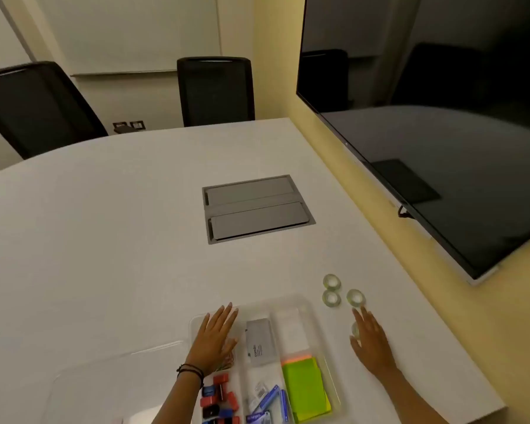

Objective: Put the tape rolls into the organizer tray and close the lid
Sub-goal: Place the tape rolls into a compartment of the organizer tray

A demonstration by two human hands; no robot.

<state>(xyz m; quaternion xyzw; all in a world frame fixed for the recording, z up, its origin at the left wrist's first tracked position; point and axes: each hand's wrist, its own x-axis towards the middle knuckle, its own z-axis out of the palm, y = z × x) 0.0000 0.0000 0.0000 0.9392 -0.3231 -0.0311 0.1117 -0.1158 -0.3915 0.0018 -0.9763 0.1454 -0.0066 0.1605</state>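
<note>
Clear plastic throughout: see-through organizer tray [306, 304] under and just right of the left hand [216, 339], with its lid [110, 374] lying flat on the table [104, 240] off to that hand's left. Left hand open, fingers spread, palm down over the tray's far left compartment, gripping nothing. Right hand [372, 342] also open and flat, resting on the table right of the tray, with a fourth tape roll [355, 328] peeking out beside the thumb side; cannot tell whether touched or merely covered. Three more tape rolls [331, 281] just beyond the right fingertips, lying flat in a loose cluster, none yet in the tray. Nearer compartments filled already with red and blue clips [219, 399], a grey card [260, 342] and green sticky notes [305, 390]; far right compartment looks free. Probably light, rigid little rings with smooth, slightly slippery sides, unlikely to break if dropped but liable to roll if tipped on edge. Best pinched across the outer rim between thumb and fingers, or hooked through the core. Lid likely thin and flexible, so better lifted by two edges.
</note>
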